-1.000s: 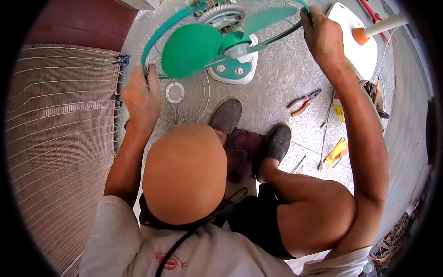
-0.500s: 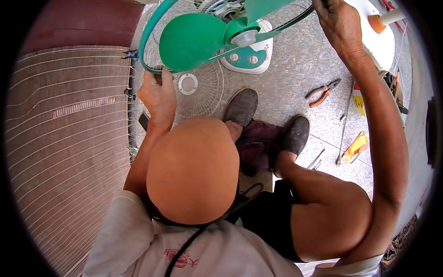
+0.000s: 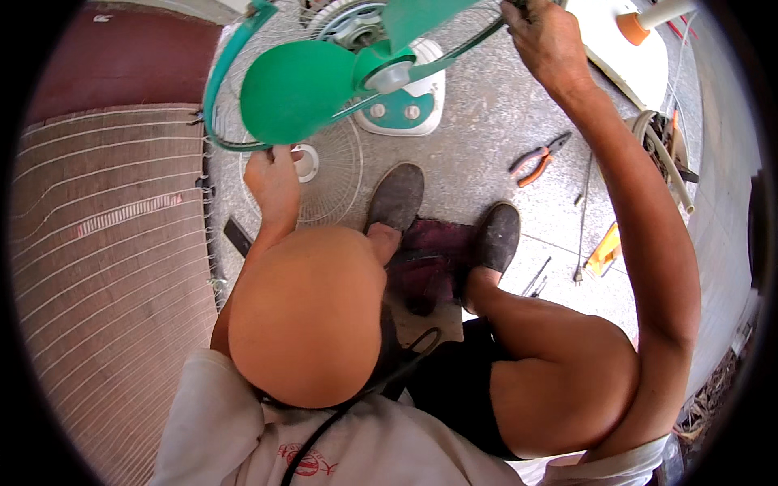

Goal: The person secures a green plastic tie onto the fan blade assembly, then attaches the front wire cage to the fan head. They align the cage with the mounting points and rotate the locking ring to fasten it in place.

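A green plastic ring (image 3: 212, 97), like a fan's guard ring, curves around the green blades (image 3: 296, 91) of an electric fan. At the ring's lower left, my left hand (image 3: 274, 185) is closed on it, the fingertips partly hidden. Up at the picture's top edge, my right hand (image 3: 551, 47) grips the ring's right side, and part of that hand is cut off. One end or clip of the ring shows at the upper left. Behind the blades sit the motor housing and the white fan base (image 3: 417, 121) with green panel and two knobs.
A round wire fan guard (image 3: 344, 190) lies on the floor by my left hand. Pliers (image 3: 541, 159) with orange handles, a plug on a cord (image 3: 578, 274) and a yellow packet (image 3: 604, 249) lie to the right. A slatted mat-covered surface (image 3: 113, 267) borders the left.
The view has shifted, carrying the scene leftward. The ring and blades sit slightly lower in the picture, and more of the ring's upper-left end shows. Both hands still hold the ring.
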Motion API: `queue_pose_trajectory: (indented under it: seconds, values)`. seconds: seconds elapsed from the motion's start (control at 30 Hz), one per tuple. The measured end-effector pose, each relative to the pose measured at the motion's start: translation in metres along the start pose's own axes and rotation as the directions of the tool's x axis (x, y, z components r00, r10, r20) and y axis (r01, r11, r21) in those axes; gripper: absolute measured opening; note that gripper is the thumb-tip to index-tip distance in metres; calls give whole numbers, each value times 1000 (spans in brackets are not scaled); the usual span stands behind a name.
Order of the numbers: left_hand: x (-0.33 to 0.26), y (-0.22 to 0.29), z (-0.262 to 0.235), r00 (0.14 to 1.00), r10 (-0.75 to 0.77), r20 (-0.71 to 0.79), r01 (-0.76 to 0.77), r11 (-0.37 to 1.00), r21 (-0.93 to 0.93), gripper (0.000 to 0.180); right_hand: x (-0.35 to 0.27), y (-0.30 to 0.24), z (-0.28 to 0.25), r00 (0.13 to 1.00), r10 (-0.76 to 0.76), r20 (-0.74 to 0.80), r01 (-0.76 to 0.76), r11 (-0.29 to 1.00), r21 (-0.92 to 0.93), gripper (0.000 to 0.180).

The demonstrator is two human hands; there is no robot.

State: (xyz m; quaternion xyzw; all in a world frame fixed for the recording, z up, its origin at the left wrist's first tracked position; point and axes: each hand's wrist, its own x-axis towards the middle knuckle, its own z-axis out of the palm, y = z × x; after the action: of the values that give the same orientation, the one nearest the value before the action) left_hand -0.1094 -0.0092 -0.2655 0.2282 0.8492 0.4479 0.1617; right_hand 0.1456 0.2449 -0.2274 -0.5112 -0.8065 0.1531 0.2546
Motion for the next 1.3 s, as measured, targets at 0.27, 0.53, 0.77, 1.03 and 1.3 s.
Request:
queue_pose_trajectory:
  seconds: [0.27, 0.53, 0.77, 1.03, 1.3]
  values:
    - [2, -10, 4, 1000, -11, 17, 10, 998, 58, 43, -5, 14, 3, 997, 79, -23, -73, 979, 189, 17]
    - [-5, 11, -1, 998, 63, -25, -60, 992, 107, 33, 19, 88, 19, 997, -44, 56, 19, 922, 387, 16]
    - [-2, 23, -34, 836, 526, -157, -508, 850, 141, 21, -14, -17, -8, 996, -16, -92, 26, 993, 115, 18]
    - [-12, 54, -51, 783, 615, -95, -564, 766, 310, 20, -8, -13, -5, 997, 2, -74, 7, 992, 123, 18]
    - [-6, 58, -41, 776, 616, -138, -532, 755, 383, 13, -16, 0, 2, 994, -1, -105, 9, 997, 81, 17]
